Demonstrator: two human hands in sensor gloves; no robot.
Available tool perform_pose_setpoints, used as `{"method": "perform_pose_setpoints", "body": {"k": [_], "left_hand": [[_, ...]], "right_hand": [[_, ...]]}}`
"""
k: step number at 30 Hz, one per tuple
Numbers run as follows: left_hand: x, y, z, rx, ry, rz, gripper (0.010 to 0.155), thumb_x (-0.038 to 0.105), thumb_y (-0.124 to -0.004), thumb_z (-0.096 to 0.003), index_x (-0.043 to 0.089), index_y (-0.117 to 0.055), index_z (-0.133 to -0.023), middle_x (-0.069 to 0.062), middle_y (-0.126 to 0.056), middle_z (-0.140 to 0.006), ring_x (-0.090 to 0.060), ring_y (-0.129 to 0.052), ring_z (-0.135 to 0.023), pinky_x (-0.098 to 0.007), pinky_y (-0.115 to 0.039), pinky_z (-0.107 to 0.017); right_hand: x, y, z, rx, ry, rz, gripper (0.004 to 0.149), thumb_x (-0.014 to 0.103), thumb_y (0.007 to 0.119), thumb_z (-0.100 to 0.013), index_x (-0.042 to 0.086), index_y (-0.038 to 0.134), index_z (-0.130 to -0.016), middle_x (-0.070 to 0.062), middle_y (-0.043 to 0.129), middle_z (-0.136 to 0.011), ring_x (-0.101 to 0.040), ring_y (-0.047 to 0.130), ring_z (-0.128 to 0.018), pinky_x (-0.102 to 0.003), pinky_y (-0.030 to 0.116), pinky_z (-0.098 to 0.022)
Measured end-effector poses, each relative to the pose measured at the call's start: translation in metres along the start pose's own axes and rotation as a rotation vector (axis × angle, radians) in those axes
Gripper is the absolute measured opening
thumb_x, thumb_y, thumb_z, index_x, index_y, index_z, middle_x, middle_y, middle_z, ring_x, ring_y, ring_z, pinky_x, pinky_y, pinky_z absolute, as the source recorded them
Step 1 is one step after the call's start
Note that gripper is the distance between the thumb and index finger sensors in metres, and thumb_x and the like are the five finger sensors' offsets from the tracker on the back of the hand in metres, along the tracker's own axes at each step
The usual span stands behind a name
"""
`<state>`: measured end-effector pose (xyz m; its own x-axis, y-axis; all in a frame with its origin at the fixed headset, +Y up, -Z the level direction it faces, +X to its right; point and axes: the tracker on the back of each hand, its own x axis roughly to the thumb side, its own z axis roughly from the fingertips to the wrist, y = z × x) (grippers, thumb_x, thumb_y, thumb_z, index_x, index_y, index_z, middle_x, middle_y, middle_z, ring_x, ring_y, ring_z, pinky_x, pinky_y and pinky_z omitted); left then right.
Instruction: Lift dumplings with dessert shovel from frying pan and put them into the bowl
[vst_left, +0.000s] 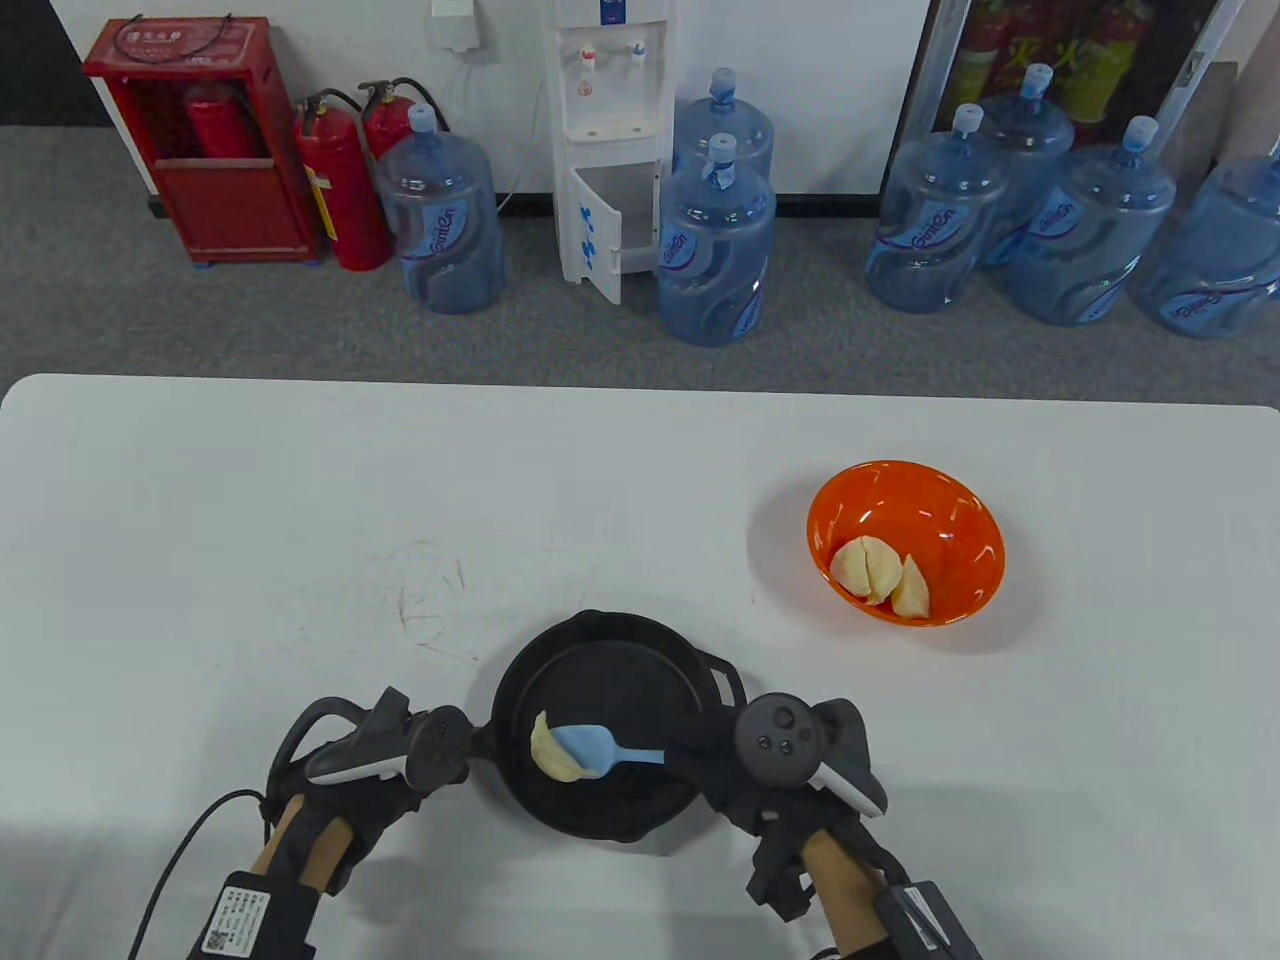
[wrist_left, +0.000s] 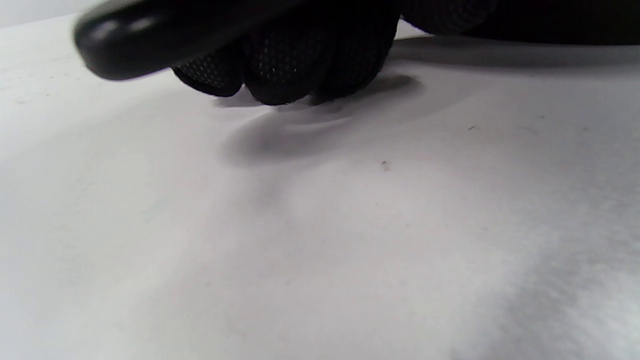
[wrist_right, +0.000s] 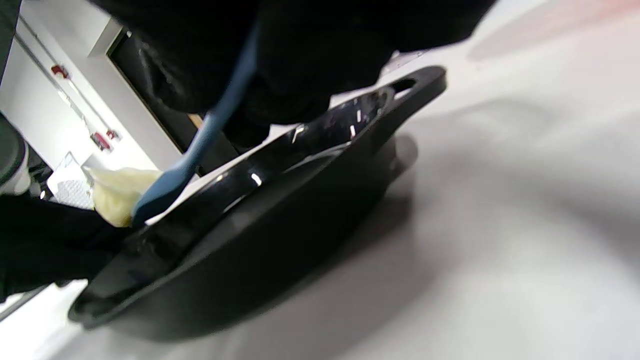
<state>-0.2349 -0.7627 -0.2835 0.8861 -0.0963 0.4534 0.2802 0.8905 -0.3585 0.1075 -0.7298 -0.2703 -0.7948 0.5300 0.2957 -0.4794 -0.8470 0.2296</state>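
The black frying pan sits near the table's front edge, and one pale dumpling lies at its left side. My right hand grips the handle of the blue dessert shovel, whose blade lies against that dumpling. In the right wrist view the shovel slants down from my gloved fingers to the dumpling over the pan. My left hand curls round the pan's handle at the pan's left. The orange bowl stands at the right and holds two dumplings.
The white table stretches far to the left and behind the pan. Cables run from both wrists off the front edge. Water bottles, a dispenser and fire extinguishers stand on the floor beyond the table.
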Motion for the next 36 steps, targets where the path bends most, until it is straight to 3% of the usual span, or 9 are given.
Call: {"method": "perform_pose_setpoints", "body": {"k": [14,36], "left_hand": [[-0.001,0.000,0.000,-0.001,-0.003,0.006,0.054,0.048,-0.059,-0.0597,0.026,-0.056,-0.110,0.009,-0.083,-0.086,-0.013,-0.094,-0.068,-0.050,-0.075,-0.074],[-0.001,0.000,0.000,0.002,-0.005,0.013,0.054,0.048,-0.059,-0.0596,0.026,-0.056,-0.110,0.009,-0.083,-0.086,-0.013,-0.094,-0.068,-0.050,-0.075,-0.074]], "right_hand": [[-0.035,-0.037,-0.002,-0.080,0.083,-0.062,0.040,0.043,0.076,-0.060,0.028,0.087,-0.095,-0.005,0.093,-0.079,-0.012,0.091,-0.036,-0.035,0.081,-0.031],[-0.090,-0.122,-0.009,-0.287,0.266,-0.090,0.041,0.043,0.076,-0.060,0.027,0.086,-0.096,-0.006,0.092,-0.080,-0.013,0.091,-0.037,-0.035,0.080,-0.032]]}}
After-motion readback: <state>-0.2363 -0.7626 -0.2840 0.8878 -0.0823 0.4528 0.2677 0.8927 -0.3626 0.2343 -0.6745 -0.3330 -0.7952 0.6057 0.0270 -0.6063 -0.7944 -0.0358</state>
